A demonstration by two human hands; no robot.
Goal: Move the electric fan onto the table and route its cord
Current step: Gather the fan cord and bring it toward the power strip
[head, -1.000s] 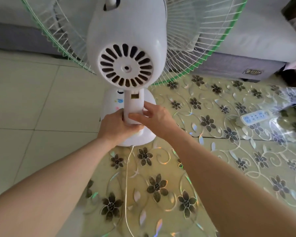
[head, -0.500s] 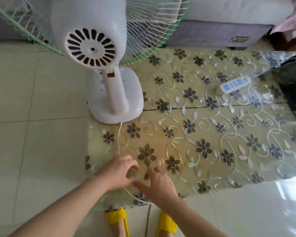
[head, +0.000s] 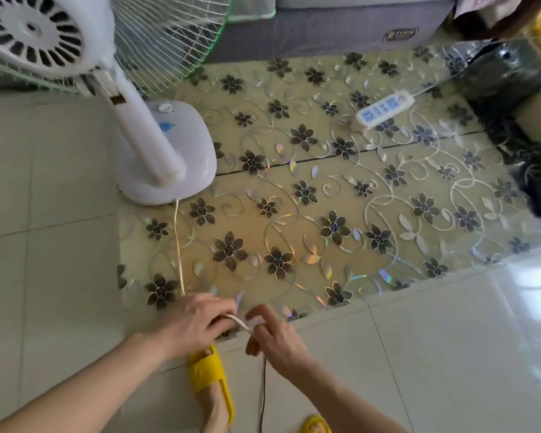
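The white electric fan (head: 166, 157) with a green-rimmed grille stands on the left end of the low table (head: 388, 245), which is covered in a flower-patterned sheet. Its thin white cord (head: 178, 245) runs from the base toward the table's near edge. My left hand (head: 191, 323) and my right hand (head: 272, 335) both pinch the cord at that edge, a short length stretched between them.
A white power strip (head: 384, 109) lies at the table's back right. A grey sofa (head: 341, 29) stands behind the table. Dark objects sit at the right end. Yellow slippers (head: 210, 379) are on the tiled floor beside a thin dark cable.
Both hands let go of the fan's post and came back to the near table edge, where they took hold of the cord. The view has tilted down and right.
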